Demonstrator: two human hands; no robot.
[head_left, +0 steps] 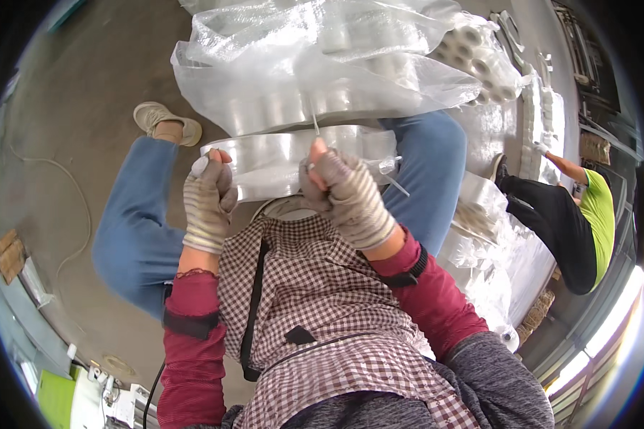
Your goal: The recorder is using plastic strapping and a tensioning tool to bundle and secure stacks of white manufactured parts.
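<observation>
A row of shiny white rolls in clear plastic wrap [265,161] lies crosswise between my knees. My left hand [211,200], in a dirty striped fingerless glove, is closed at the left end of this pack, thumb and fingers pinching its plastic. My right hand [343,189], gloved alike, is raised over the pack's middle. Its fingers are pressed together on a thin white strip [315,118] that points up and away; the strip's lower end is hidden in the fist. Another thin white strip [397,186] sticks out by the pack's right end.
Just beyond lies a large heap of wrapped rolls [322,64], with more rolls [472,53] at the far right. Wrapped bundles [479,243] lie beside my right leg. A co-worker in a bright green shirt [597,214] bends at the right. A thin cable [79,193] crosses the floor at left.
</observation>
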